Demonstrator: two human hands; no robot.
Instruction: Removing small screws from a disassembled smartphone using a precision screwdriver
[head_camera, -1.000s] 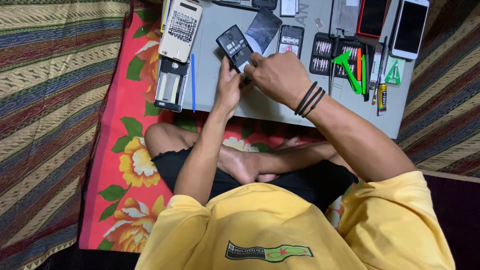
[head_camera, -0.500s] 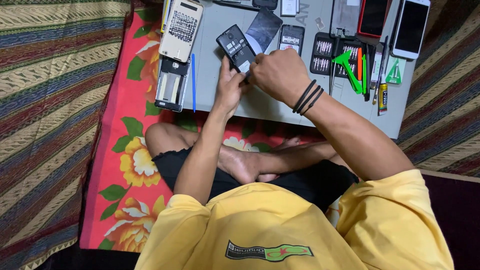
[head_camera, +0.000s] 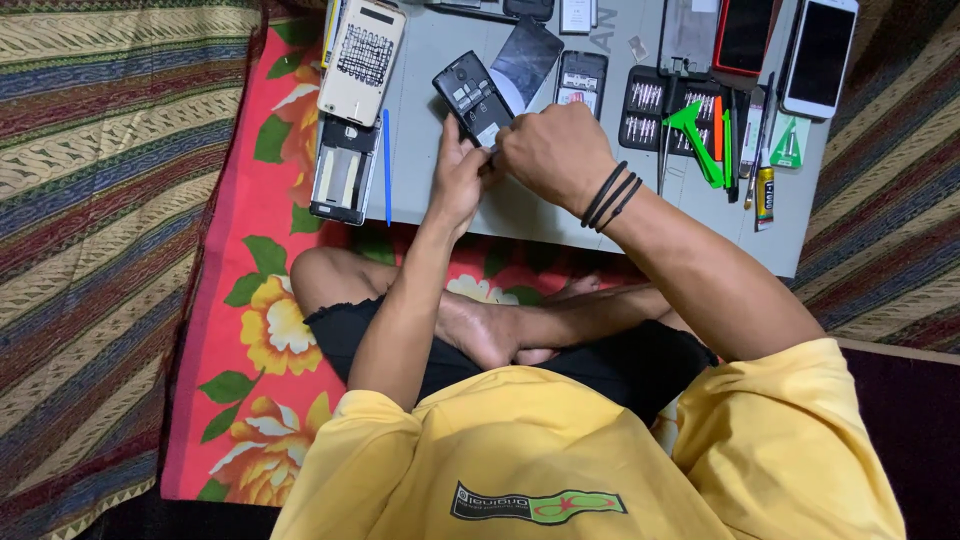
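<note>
Grey work mat (head_camera: 440, 200) lies under both my hands, on a red floral cloth (head_camera: 250, 330) over striped bedding.

Far left of my left hand: one pale phone back cover (head_camera: 361, 60), and below it one bare phone frame (head_camera: 343, 182). One blue pry stick (head_camera: 386, 166) lies between that frame and my left hand, clear of both.

Left hand (head_camera: 455, 185): fingers curled narrow round the lower edge of the opened black phone (head_camera: 472, 97), thumb up against its side. That phone sits tilted, just beyond my fingertips, its inner side facing me.

Just beyond my hands: one dark glass panel (head_camera: 526, 60) touching the black phone's upper corner, then one small dark phone part (head_camera: 581, 80).

Right hand (head_camera: 550, 152): closed in a tight pinch at the black phone's lower corner, meeting my left thumb. What the pinch holds is hidden by my knuckles; I cannot tell. Two black bands (head_camera: 610, 195) on that wrist.

Right of my right hand: one black tray of screwdriver bits (head_camera: 655, 100), one green plastic pry tool (head_camera: 700, 130), one orange stick (head_camera: 717, 125), one green triangular pick (head_camera: 787, 145), one small yellow tube (head_camera: 765, 195). Further off: one red-edged phone (head_camera: 745, 35), one white phone (head_camera: 820, 55). Nothing lies across my hands.
</note>
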